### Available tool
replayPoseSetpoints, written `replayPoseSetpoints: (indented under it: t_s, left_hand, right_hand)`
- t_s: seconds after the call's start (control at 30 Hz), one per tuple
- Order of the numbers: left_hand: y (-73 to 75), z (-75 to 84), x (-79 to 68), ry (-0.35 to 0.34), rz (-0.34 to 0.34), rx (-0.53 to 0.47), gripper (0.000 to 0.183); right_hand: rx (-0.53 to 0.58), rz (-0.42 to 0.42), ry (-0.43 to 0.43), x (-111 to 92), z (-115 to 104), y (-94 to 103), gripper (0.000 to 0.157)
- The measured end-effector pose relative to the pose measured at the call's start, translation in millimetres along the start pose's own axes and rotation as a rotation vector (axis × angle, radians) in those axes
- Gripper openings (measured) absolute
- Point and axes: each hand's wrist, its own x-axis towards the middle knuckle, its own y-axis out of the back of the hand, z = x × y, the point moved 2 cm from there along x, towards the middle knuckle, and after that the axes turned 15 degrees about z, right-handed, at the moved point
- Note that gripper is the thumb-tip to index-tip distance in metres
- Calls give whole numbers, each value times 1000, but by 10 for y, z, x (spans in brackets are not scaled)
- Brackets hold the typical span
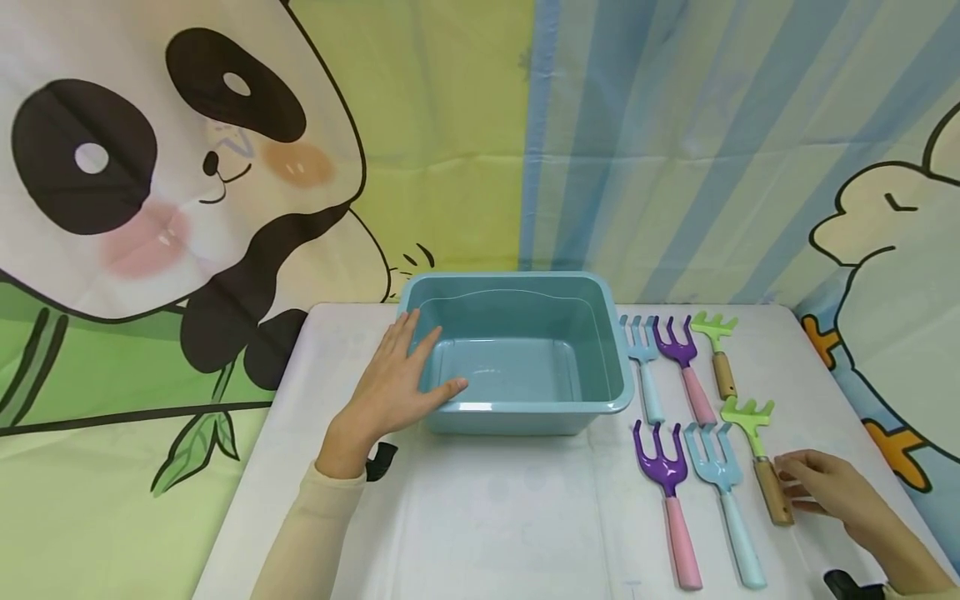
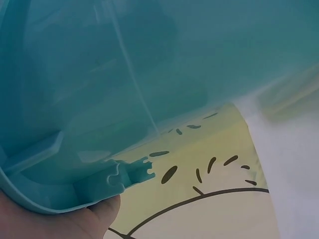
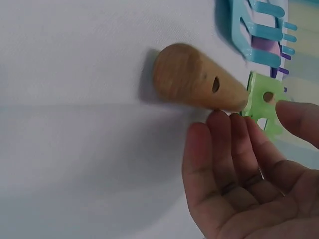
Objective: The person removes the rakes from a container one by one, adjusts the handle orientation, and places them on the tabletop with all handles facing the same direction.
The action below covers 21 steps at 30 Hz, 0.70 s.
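A blue-green plastic basin [image 1: 517, 417] stands at the back of the table. My left hand [image 1: 393, 379] lies at its left rim, fingers spread and mostly straight; in the left wrist view part of this hand [image 2: 65, 219] shows beneath the rim. My right hand [image 1: 832, 492] is beside the wooden handle of the nearer green hand rake [image 1: 757, 437]. In the right wrist view its fingertips come right up to the wooden handle [image 3: 194, 77], with the thumb held apart and nothing gripped.
A purple fork with pink handle [image 1: 663, 471] and a light-blue fork [image 1: 716, 467] lie left of that rake. Behind them are another light-blue fork [image 1: 643, 354], purple fork [image 1: 681, 354] and green rake [image 1: 716, 333]. A printed cloth [image 1: 450, 167] hangs behind the white table [image 1: 510, 517].
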Motion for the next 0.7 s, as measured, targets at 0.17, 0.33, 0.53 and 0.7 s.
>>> replayPoseSetpoints:
  t_s: [0.17,0.33,0.53,0.7]
  left_hand:
    - [-1,-12,3,8,16,-14,99]
    - [24,-9,-22,49,66,-21,102]
    - [129,-5,-83,99,131,-49,101]
    - [252,-84,-212,181,229,-59,89]
  right_hand:
    - [-5,95,63,7,-119,-46,62]
    - [-3,160,117,-20,-251,-103,61]
    - [43,201,186,-100,-523,-173,59]
    - [129,238,248,-229,-786,-306,55]
